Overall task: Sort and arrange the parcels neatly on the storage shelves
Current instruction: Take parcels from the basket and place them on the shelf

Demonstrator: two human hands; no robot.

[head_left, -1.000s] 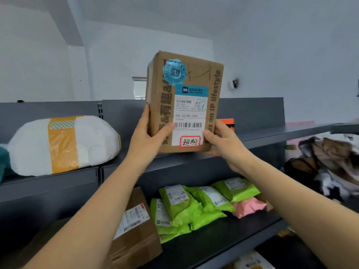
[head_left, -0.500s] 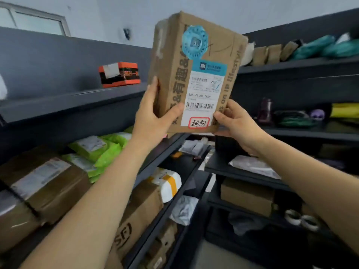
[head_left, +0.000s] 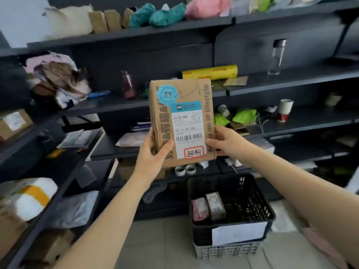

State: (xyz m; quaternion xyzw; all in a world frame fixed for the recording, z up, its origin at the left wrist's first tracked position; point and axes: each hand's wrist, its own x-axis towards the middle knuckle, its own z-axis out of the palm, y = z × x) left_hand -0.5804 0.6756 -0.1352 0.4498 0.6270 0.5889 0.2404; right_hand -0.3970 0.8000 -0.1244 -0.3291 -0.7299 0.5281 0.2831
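Now swung right to other shelves; cardboard parcel upright, label toward me, left hand and right hand fingers curled round lower edges. Spot unchosen.

Illumination soft, even, moderately bright; its source lies outside view. The dark shelves hold deep shadow in their recesses, where detail is lost. The cardboard parcel at centre is sharpest, its large print legible, small print not. Blur smears the left margin, notably the white wrapped parcel. Wide-angle distortion bows shelf lines toward the corners.
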